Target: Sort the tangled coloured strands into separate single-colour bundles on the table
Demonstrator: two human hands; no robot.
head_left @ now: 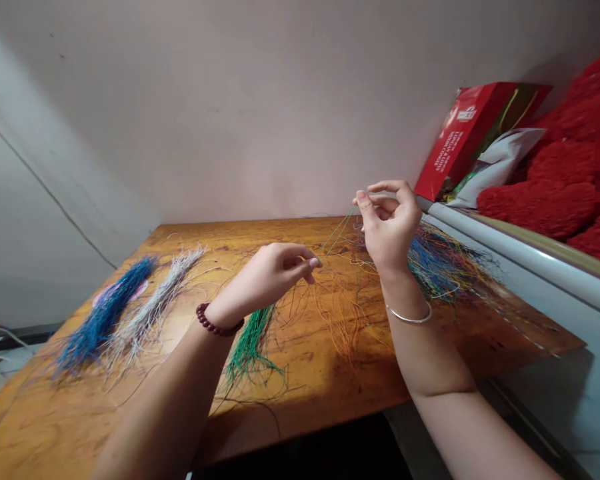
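Note:
Between my two hands runs a thin green thread, looking doubled near the right one. My left hand pinches its lower end above the table, and my right hand pinches the upper end, higher and farther right. Under my left wrist lies a green thread bundle, partly hidden by the arm. Loose orange threads spread on the wood between my arms. Behind my right wrist is a mixed-colour thread pile, mostly blue and orange.
A blue thread bundle and a white thread bundle lie at the left of the wooden table. At the right, beyond a pale rail, stand a red box and red plush fabric. A wall rises behind.

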